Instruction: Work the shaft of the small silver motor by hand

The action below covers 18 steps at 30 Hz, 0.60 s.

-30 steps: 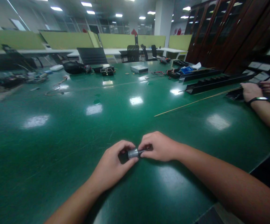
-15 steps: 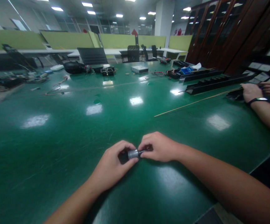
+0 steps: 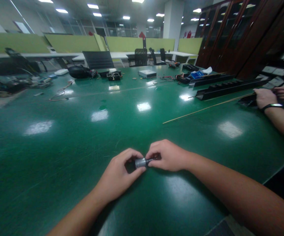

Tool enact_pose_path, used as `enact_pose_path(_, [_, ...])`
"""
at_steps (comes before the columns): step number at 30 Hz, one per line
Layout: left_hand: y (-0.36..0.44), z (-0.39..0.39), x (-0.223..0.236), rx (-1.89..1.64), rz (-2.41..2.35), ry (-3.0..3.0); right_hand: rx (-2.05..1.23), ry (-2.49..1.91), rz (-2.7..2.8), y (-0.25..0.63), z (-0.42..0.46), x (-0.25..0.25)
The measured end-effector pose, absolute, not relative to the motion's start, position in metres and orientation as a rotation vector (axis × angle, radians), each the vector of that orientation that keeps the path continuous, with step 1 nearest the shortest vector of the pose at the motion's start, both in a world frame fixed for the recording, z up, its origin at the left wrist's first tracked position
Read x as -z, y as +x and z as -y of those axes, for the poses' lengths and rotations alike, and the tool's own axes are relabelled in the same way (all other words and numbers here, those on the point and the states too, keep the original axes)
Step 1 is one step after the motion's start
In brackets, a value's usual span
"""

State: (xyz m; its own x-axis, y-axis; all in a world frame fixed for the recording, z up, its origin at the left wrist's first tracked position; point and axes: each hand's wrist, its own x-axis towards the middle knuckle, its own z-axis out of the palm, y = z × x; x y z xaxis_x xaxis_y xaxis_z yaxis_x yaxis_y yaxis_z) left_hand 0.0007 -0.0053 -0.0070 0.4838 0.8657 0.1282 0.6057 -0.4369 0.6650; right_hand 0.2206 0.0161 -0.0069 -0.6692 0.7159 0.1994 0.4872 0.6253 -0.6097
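Low over the green tabletop (image 3: 83, 137), my left hand (image 3: 121, 173) is closed on a short silver cylinder (image 3: 140, 163) that lies sideways between thumb and fingers. The cylinder has a black part at its left, mostly in the hand's shadow, and a narrow dark piece (image 3: 147, 162) at its right end. My right hand (image 3: 165, 156) pinches that dark piece between thumb and fingertips. What its curled fingers cover is hidden. Both hands almost meet at the fingertips. The exact kind of cylinder is too small to make out.
At the right, a co-worker's hands (image 3: 267, 97) work at a dark part with a long thin yellowish rod (image 3: 193, 112). Black channel strips (image 3: 230, 89) lie beyond. A grey box (image 3: 147, 73), cables (image 3: 60, 91) and tools (image 3: 81, 71) sit along the far side.
The view has shifted very slightly. My hands keep the same grip on the cylinder and its dark end piece, with no clear movement.
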Motion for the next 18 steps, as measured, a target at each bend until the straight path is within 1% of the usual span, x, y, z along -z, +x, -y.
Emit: enact_pose_path(18, [0.0009,0.0054,0.0064,-0.622,-1.221,2.187,-0.728,-0.958,2.424,0.2209,-0.015,0.006])
